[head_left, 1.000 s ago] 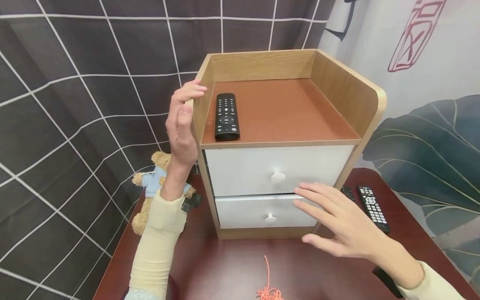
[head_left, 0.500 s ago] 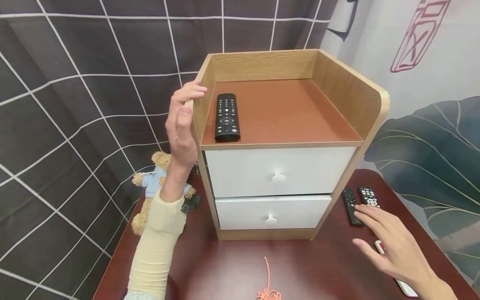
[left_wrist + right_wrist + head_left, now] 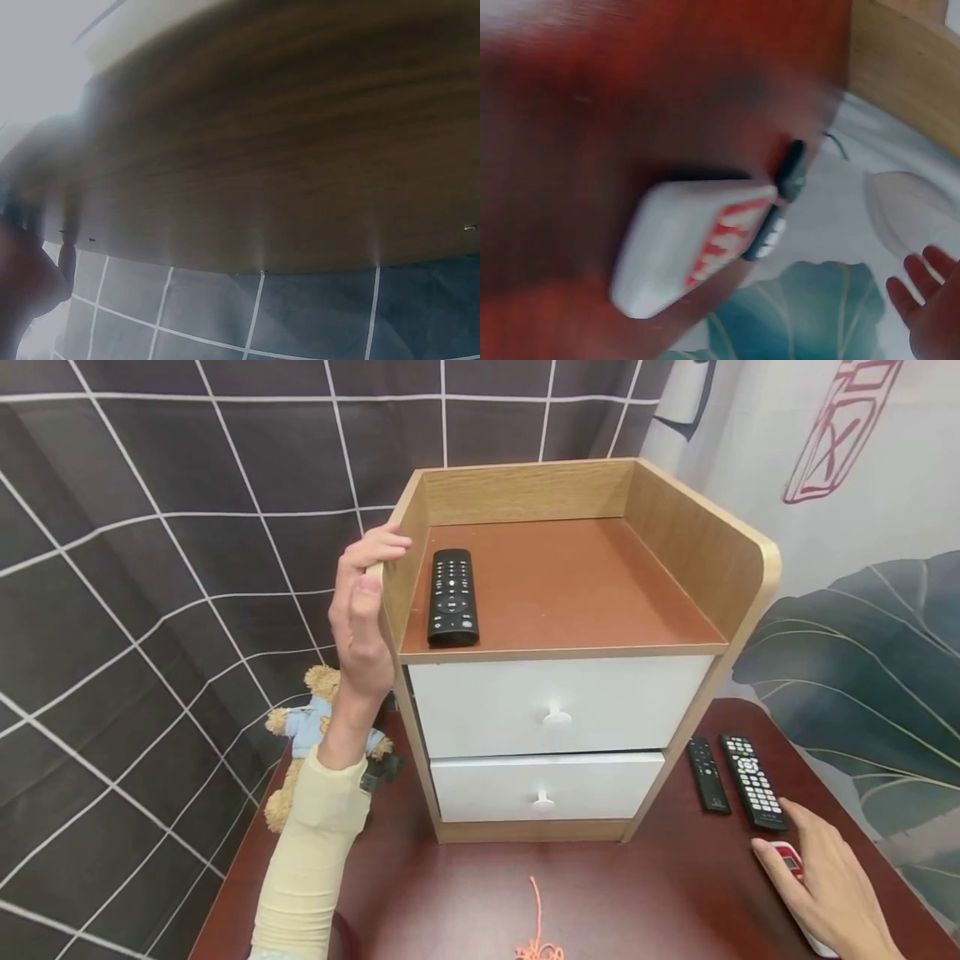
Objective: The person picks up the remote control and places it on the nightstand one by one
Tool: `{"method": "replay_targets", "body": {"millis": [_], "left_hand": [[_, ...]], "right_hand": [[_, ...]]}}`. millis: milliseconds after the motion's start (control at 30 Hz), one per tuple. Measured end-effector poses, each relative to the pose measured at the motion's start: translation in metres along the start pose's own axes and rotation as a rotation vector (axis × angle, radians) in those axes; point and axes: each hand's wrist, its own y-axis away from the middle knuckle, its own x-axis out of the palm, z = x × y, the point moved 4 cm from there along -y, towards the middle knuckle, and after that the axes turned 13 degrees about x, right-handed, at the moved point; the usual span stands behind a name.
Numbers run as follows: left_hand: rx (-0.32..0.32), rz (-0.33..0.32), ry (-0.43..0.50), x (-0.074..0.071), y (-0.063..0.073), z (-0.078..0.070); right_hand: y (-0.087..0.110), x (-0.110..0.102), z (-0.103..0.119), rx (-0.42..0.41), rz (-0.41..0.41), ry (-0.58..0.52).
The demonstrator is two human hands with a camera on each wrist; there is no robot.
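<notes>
My left hand (image 3: 362,614) grips the left side panel of a small wooden two-drawer cabinet (image 3: 517,831), fingertips over its top edge. In the left wrist view, the panel's wood-grain outer face (image 3: 247,165) fills most of the picture. A black remote control (image 3: 453,597) lies on the cabinet's brown top. At the lower right my right hand (image 3: 836,881), fingers loosely extended, hovers over a white and red remote control (image 3: 813,939), partly covering it in the head view. That remote's white body (image 3: 671,232) lies on the table, apart from the fingers in the right wrist view.
Two more remotes, a slim black one (image 3: 708,774) and one with white buttons (image 3: 752,781), lie right of the cabinet. A teddy bear (image 3: 303,727) sits behind my left forearm. Orange cord (image 3: 537,927) lies on the dark red table (image 3: 637,902). Curtains hang behind.
My right hand has moved from in front of the drawers to the right and down, over the white and red remote control. My left hand stays on the cabinet's panel.
</notes>
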Motion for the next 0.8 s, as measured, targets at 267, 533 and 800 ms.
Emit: {"method": "replay_targets", "body": {"millis": [267,533,800], "left_hand": [[-0.009,-0.008,-0.021,0.002,0.001,0.001],[-0.024,0.007,-0.02,0.0,0.0,-0.001],[-0.025,0.011,-0.032,0.0,0.002,-0.001]], "right_hand": [[0.005,0.015,-0.04,0.199,0.062,0.108],[0.0,0.035,-0.077,0.46,0.425,0.308],[0.009,0.043,-0.086,0.403,0.522,0.36]]}}
